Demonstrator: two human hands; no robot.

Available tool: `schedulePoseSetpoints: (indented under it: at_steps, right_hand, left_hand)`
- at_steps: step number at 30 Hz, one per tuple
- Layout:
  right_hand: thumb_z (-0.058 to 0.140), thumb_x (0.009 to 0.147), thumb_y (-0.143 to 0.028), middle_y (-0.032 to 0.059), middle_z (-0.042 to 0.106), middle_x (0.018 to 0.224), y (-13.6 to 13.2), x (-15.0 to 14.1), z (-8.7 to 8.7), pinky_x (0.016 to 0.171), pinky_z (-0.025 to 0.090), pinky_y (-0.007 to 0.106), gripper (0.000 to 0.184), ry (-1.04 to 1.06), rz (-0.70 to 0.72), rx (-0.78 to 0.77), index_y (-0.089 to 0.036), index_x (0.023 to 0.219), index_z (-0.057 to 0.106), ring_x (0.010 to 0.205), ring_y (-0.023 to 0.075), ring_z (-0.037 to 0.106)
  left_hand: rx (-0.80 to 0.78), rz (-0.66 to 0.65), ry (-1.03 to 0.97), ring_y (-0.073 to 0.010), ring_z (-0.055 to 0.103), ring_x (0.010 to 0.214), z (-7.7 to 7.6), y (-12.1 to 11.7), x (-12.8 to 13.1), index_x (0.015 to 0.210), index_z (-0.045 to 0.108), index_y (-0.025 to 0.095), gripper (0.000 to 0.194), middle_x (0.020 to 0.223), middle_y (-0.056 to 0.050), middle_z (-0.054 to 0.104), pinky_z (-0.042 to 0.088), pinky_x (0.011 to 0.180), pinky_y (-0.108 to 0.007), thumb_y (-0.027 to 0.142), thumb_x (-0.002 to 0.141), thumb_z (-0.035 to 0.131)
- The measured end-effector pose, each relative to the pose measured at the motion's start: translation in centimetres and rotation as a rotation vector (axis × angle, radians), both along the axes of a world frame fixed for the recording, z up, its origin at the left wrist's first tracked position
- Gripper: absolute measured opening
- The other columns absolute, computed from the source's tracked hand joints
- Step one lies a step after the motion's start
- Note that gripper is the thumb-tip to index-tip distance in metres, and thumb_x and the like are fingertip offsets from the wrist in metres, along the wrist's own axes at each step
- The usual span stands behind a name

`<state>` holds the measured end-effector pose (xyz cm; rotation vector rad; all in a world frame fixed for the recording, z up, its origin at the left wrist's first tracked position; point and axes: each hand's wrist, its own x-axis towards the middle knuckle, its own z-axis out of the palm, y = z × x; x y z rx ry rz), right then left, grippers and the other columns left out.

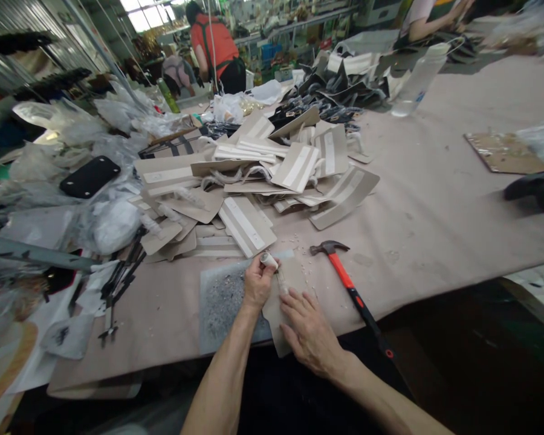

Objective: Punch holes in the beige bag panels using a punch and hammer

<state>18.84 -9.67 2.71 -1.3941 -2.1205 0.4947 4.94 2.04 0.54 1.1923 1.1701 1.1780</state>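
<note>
Before you, a panel lies partly over a mat, a hammer right of both, heaped pieces behind, plastic bags left of the heap.

The right hand hides part of the tan piece. The right edge cuts off a black thing.

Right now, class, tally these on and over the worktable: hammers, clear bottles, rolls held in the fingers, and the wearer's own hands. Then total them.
Hammer: 1
Clear bottle: 1
White roll: 1
Left hand and right hand: 2
Total: 5
</note>
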Motion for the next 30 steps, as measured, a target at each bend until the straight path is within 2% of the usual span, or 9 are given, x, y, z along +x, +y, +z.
schedulePoseSetpoints:
  at_steps: [3,6,8,11,14,21,24,28,30]
  right_hand:
    - [0.053,0.088,-0.017,0.0154,0.060,0.132,-0.8,0.2,-0.9,0.110,0.039,0.054,0.038,0.060,0.000,0.066,-0.015,0.125,0.055,0.133,0.0302,0.047]
    - [0.053,0.089,-0.017,0.0139,0.063,0.113,-0.3,0.0,-1.1,0.100,0.046,0.050,0.022,0.153,-0.010,0.106,-0.016,0.110,0.056,0.114,0.0274,0.055]
    - [0.052,0.090,-0.018,0.0113,0.060,0.101,0.1,-0.2,-1.2,0.091,0.048,0.047,0.011,0.207,-0.011,0.126,-0.017,0.101,0.054,0.101,0.0251,0.055]
    - [0.051,0.091,-0.019,0.0085,0.056,0.093,0.4,-0.3,-1.3,0.082,0.047,0.044,0.003,0.238,-0.030,0.138,-0.019,0.093,0.050,0.091,0.0237,0.051]
    - [0.051,0.091,-0.020,0.0071,0.053,0.089,0.4,-0.3,-1.2,0.077,0.045,0.041,0.004,0.228,-0.049,0.128,-0.020,0.089,0.048,0.088,0.0233,0.048]
    - [0.050,0.091,-0.021,0.0065,0.052,0.087,0.4,-0.4,-1.3,0.076,0.043,0.040,0.004,0.231,-0.057,0.125,-0.020,0.088,0.048,0.086,0.0231,0.047]
    - [0.053,0.090,-0.026,0.0067,0.055,0.089,0.2,-0.2,-0.7,0.077,0.044,0.041,0.006,0.249,-0.046,0.081,-0.020,0.090,0.050,0.087,0.0236,0.049]
    - [0.058,0.089,-0.035,0.0104,0.059,0.110,0.1,1.8,0.8,0.087,0.047,0.042,0.030,0.328,0.009,-0.020,-0.020,0.114,0.052,0.102,0.0259,0.054]
    - [0.054,0.092,-0.035,0.0130,0.057,0.121,0.3,3.9,1.1,0.097,0.045,0.042,0.033,0.320,-0.106,0.014,-0.020,0.121,0.049,0.113,0.0268,0.053]
  left_hand:
    - [0.005,-0.011,-0.009,-0.0189,0.071,0.087,0.2,-0.1,0.1,0.103,0.063,0.017,0.030,0.094,-0.007,0.075,0.056,0.082,-0.029,0.039,0.084,0.069]
    - [0.023,-0.023,0.001,-0.0187,0.071,0.085,0.4,-0.1,0.2,0.100,0.064,0.017,0.028,0.091,-0.005,0.075,0.056,0.081,-0.029,0.039,0.083,0.070]
    - [0.033,-0.034,0.014,-0.0191,0.071,0.086,0.5,-0.1,0.1,0.099,0.064,0.016,0.028,0.091,-0.006,0.075,0.056,0.080,-0.029,0.039,0.083,0.070]
    - [0.037,-0.049,0.032,-0.0199,0.071,0.087,0.4,-0.2,0.1,0.101,0.064,0.016,0.028,0.093,-0.007,0.075,0.055,0.080,-0.030,0.038,0.084,0.069]
    - [0.047,-0.055,0.049,-0.0206,0.071,0.086,0.4,-0.3,0.1,0.099,0.065,0.016,0.027,0.091,-0.007,0.075,0.055,0.079,-0.030,0.038,0.084,0.069]
    - [0.063,-0.062,0.105,-0.0204,0.070,0.084,0.9,-0.3,0.2,0.096,0.067,0.018,0.021,0.091,-0.006,0.075,0.054,0.078,-0.029,0.035,0.084,0.066]
    - [0.079,-0.071,0.158,-0.0201,0.070,0.082,1.2,-0.3,0.2,0.096,0.067,0.018,0.018,0.089,-0.005,0.075,0.053,0.076,-0.028,0.032,0.084,0.066]
    - [0.142,-0.103,0.236,-0.0189,0.068,0.078,1.1,-0.3,0.2,0.099,0.067,0.018,0.018,0.087,-0.004,0.074,0.052,0.073,-0.027,0.024,0.083,0.063]
    - [0.168,-0.107,0.271,-0.0186,0.067,0.078,1.1,-0.4,0.1,0.099,0.067,0.019,0.018,0.087,-0.004,0.073,0.051,0.074,-0.026,0.022,0.083,0.063]
